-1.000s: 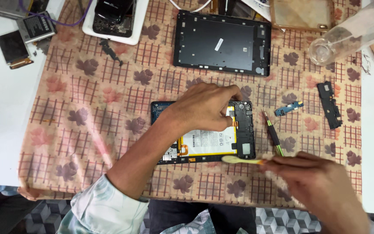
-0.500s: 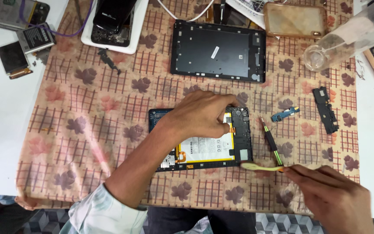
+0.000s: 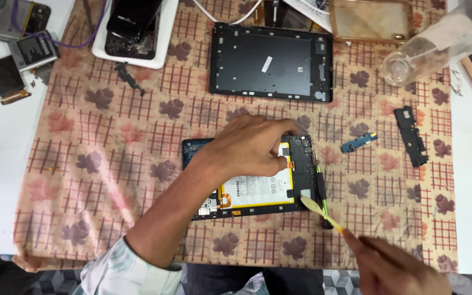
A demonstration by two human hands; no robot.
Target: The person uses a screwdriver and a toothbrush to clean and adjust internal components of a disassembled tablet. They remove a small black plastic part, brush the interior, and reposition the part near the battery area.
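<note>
The left hand (image 3: 252, 145) lies flat and spread on the opened tablet (image 3: 247, 180), likely pressing it down so it cannot slide on the patterned cloth (image 3: 110, 164). The right hand (image 3: 394, 267) pinches a yellow pry tool (image 3: 319, 210), whose tip touches the tablet's right edge below the left fingers. The tool's long axis runs diagonally, tip pointing up-left away from the right hand. A small screwdriver (image 3: 320, 186) lies just beside it.

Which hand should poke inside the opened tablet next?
Probably the right hand: it holds the yellow stick, tip at the opened tablet edge. The left hand lies flat on the tablet, steadying it.
</note>
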